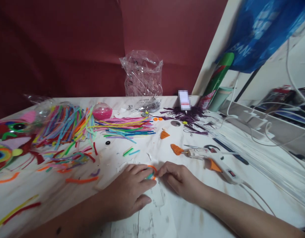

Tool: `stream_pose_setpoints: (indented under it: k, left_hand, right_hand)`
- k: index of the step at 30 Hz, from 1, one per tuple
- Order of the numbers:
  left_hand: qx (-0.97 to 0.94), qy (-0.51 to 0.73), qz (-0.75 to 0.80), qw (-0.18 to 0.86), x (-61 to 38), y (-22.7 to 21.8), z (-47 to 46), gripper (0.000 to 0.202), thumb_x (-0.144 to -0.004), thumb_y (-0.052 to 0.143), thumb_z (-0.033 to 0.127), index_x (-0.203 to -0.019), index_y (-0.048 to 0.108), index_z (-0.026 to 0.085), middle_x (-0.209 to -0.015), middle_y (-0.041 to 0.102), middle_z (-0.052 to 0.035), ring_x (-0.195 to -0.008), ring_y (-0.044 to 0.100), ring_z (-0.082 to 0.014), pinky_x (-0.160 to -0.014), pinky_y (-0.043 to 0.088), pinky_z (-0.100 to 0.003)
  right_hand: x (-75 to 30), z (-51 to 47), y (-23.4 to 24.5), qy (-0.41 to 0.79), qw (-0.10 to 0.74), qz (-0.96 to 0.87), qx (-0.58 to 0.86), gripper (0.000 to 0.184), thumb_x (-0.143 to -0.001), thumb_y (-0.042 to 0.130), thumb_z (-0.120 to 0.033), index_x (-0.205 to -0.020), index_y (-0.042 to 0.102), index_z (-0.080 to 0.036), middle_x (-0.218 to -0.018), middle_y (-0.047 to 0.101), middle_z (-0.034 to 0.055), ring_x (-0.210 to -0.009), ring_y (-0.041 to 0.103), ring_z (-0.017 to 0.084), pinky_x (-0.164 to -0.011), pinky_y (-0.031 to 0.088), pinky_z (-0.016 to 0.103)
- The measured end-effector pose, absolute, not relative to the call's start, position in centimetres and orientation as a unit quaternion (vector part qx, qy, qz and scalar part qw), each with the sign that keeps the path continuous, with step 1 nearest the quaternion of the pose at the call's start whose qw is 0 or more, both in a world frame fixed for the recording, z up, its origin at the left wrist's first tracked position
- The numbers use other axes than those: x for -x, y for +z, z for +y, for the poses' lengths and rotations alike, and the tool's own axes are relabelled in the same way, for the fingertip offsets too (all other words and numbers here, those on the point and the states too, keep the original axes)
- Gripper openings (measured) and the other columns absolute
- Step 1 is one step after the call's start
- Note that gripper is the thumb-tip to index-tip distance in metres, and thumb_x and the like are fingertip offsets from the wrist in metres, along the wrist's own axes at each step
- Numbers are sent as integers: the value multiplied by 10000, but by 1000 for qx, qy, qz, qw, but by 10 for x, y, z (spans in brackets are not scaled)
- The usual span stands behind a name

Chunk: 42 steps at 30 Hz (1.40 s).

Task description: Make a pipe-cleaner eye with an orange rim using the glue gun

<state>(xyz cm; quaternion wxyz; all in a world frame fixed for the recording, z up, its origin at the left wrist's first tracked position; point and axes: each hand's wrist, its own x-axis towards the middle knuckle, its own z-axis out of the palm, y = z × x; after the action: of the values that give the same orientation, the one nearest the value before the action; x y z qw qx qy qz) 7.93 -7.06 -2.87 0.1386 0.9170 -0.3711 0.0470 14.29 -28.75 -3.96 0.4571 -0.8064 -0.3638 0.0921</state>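
My left hand lies over a small coil of pipe cleaner, its fingers stretched out and the thumb apart. Orange shows on the coil's outer ring, with blue-green inside; the fingers hide the rest. At the ring's right edge, my right hand has its fingers curled, the tips against the orange pipe cleaner. Under the hands is a paper sheet with drawn lines. A glue gun lies right of my right hand, its nozzle by an orange cone-shaped piece. Another orange piece sits farther back.
Bundled coloured pipe cleaners spread across the left, near a pink-filled clear ball and finished felt-like colourful pieces. Purple shredded strands lie at the back. Clear glue sticks and a power strip with cables occupy the right.
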Motion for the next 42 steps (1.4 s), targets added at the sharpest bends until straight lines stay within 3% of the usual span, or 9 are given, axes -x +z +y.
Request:
stream_pose_setpoints:
  k: [6,12,19,26,33,39,42]
  left_hand:
    - [-919,39,-366,145,-80,-28,-70,333,-858,557,260,-1188,547,215,-1308,525,-81,-1226,408,-280,-968,344,-425]
    - [-916,37,-372,148,-81,-31,-68,374,-856,568,285,-1220,531,208,-1313,522,-81,-1223,410,-280,-985,337,-424]
    - [-916,37,-374,141,-81,-31,-67,364,-863,558,304,-1215,540,215,-1313,520,-88,-1239,397,-296,-983,343,-438]
    - [-916,46,-378,130,-82,-33,-66,404,-861,555,280,-1254,513,194,-1329,516,-97,-1244,401,-294,-978,354,-444]
    - [-916,38,-378,132,-81,-29,-67,422,-853,578,284,-1259,510,191,-1333,517,-88,-1239,411,-286,-981,361,-430]
    - [-913,42,-380,142,-82,-30,-68,431,-848,589,289,-1259,509,190,-1328,520,-92,-1232,420,-289,-987,356,-436]
    - [-913,38,-380,141,-82,-31,-67,431,-855,581,305,-1265,506,195,-1337,512,-93,-1238,412,-291,-988,357,-438]
  right_hand:
    - [-149,-288,-41,-45,416,-388,821,271,-734,428,-19,-812,655,-143,-755,649,61,-732,604,174,-671,500,291]
    - [-149,-287,-44,-77,396,-462,790,250,-761,448,-16,-808,652,-152,-767,656,77,-765,566,193,-678,501,312]
    - [-149,-285,-45,-90,362,-500,781,312,-814,454,-34,-1009,658,-168,-907,642,111,-847,538,216,-730,496,360]
    - [-143,-284,-42,-80,215,-524,820,295,-882,465,-82,-1077,651,-202,-1045,648,102,-922,522,234,-767,456,388]
    - [-153,-287,-45,-68,390,-493,775,366,-815,434,-4,-1033,666,-184,-944,684,89,-886,576,194,-780,506,338]
    - [-151,-289,-46,-79,314,-522,789,333,-811,478,-14,-982,685,-209,-962,661,91,-865,552,214,-758,477,372]
    - [-152,-288,-47,-78,359,-502,783,316,-815,479,-23,-998,667,-199,-921,657,88,-851,561,203,-758,478,354]
